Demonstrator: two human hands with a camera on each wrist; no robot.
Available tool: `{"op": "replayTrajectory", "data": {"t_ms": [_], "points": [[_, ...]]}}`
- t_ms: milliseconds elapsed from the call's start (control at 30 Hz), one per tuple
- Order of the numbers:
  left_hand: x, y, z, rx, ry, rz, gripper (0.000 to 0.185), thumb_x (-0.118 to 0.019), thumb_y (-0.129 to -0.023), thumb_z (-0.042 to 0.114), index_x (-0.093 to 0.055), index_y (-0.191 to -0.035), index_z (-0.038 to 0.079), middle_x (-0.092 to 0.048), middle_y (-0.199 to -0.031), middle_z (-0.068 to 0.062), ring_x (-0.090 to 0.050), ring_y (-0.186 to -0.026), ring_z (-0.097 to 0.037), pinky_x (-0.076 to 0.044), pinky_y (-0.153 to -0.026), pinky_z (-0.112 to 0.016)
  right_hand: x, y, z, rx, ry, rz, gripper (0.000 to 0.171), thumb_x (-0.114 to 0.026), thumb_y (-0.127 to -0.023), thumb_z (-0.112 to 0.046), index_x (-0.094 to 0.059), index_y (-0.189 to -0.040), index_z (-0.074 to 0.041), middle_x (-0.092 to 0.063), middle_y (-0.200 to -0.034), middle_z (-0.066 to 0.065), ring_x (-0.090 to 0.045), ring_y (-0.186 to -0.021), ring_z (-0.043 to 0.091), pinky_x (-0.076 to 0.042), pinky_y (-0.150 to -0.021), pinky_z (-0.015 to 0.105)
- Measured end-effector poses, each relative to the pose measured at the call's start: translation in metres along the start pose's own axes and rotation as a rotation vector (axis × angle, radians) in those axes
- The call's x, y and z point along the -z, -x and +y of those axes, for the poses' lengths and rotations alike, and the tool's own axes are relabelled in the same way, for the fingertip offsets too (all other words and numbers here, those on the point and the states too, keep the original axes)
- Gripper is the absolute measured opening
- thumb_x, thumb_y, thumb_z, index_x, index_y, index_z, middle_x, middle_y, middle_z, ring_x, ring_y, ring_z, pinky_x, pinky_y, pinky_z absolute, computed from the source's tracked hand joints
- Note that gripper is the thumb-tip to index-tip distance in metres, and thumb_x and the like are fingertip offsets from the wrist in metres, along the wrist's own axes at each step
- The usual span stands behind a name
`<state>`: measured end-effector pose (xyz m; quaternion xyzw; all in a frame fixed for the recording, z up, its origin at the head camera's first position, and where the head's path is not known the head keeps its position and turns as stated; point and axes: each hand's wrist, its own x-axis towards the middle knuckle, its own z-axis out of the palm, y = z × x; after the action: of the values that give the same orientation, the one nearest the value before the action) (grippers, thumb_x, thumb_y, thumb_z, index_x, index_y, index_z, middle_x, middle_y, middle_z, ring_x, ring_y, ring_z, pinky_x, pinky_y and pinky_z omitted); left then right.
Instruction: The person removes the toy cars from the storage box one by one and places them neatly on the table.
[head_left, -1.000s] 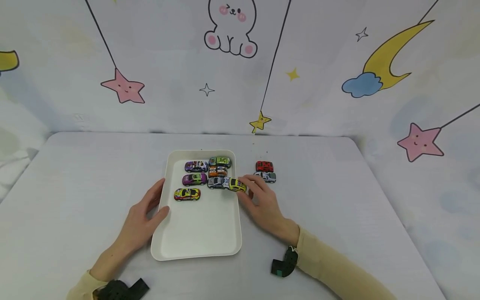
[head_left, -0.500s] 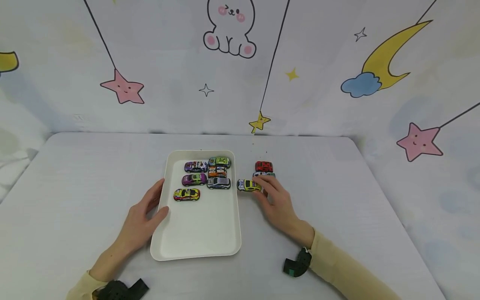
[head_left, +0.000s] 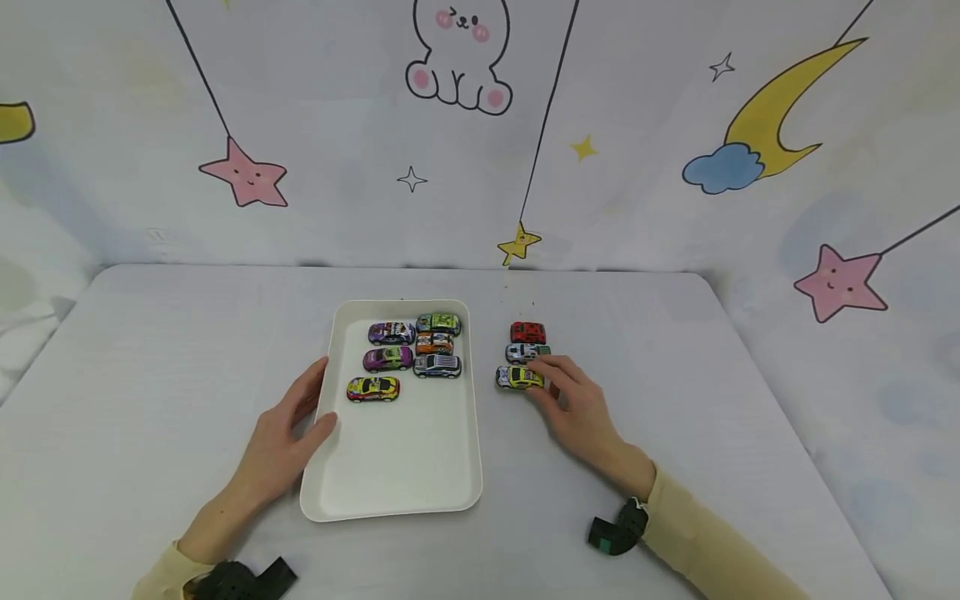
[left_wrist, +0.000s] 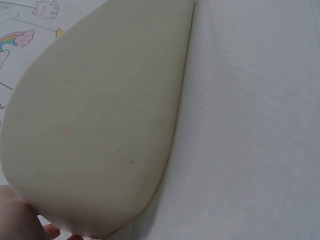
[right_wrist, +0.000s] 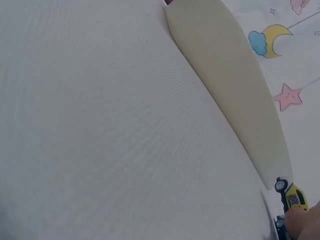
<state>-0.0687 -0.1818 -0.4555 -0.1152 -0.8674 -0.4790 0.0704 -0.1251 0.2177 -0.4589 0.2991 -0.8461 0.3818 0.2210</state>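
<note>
Thumb and fingers of my right hand (head_left: 577, 408) pinch a yellow toy car (head_left: 517, 377) to the right of the tray, just in front of a silver toy car (head_left: 527, 353). In the right wrist view, a fingertip overlaps the yellow toy car (right_wrist: 296, 197). My left hand (head_left: 273, 446) holds the left side of the white tray (head_left: 390, 508), its thumb at the rim. The tray's outer wall (left_wrist: 100, 110) fills much of the left wrist view. Inside the tray lie several toy cars, among them a black-and-silver one (head_left: 437, 366) and a yellow-red one (head_left: 372, 389).
A red toy car (head_left: 528, 332) lies behind the silver one on the white table (head_left: 675, 375). Also in the tray are a purple-green car (head_left: 387, 358), an orange car (head_left: 434, 343) and a green car (head_left: 438, 323). A wall with printed stars (head_left: 255, 177) stands behind.
My right hand has carried the yellow toy car from over the tray's right rim rightward to beside the silver car outside. The left hand stays at the tray.
</note>
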Motion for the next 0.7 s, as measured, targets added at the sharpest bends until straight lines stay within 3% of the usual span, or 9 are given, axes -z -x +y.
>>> {"op": "replayTrajectory", "data": {"t_ms": [233, 467, 700], "points": [[-0.0005, 0.0000, 0.0001, -0.001, -0.011, 0.002, 0.070, -0.064, -0.096, 0.008, -0.032, -0.157, 0.019, -0.045, -0.153, -0.016, -0.052, -0.130, -0.038, -0.032, -0.100, 0.002, 0.0048, 0.0020, -0.0006, -0.050, 0.015, -0.054, 0.032, -0.078, -0.082, 0.002, -0.071, -0.113, -0.005, -0.067, -0.113, 0.007, -0.053, -0.071, 0.008, -0.044, -0.058, 0.021], [-0.0004, 0.0013, -0.0006, 0.007, -0.016, 0.001, 0.070, -0.064, -0.096, 0.010, -0.032, -0.157, 0.020, -0.045, -0.154, -0.015, -0.053, -0.133, -0.020, -0.032, -0.100, 0.001, 0.0036, 0.0038, 0.0023, -0.052, 0.057, -0.042, 0.033, -0.080, -0.080, 0.003, -0.072, -0.111, -0.006, -0.067, -0.110, 0.004, -0.052, -0.069, 0.008, -0.042, -0.058, 0.018], [-0.0016, 0.0006, 0.0009, 0.003, -0.013, -0.005, 0.070, -0.064, -0.096, 0.009, -0.031, -0.158, 0.017, -0.044, -0.154, -0.016, -0.052, -0.129, -0.040, -0.031, -0.100, 0.002, 0.0053, 0.0042, 0.0021, -0.084, 0.068, -0.005, 0.034, -0.080, -0.078, 0.005, -0.072, -0.110, -0.006, -0.067, -0.108, 0.003, -0.052, -0.067, 0.007, -0.044, -0.058, 0.023]]}}
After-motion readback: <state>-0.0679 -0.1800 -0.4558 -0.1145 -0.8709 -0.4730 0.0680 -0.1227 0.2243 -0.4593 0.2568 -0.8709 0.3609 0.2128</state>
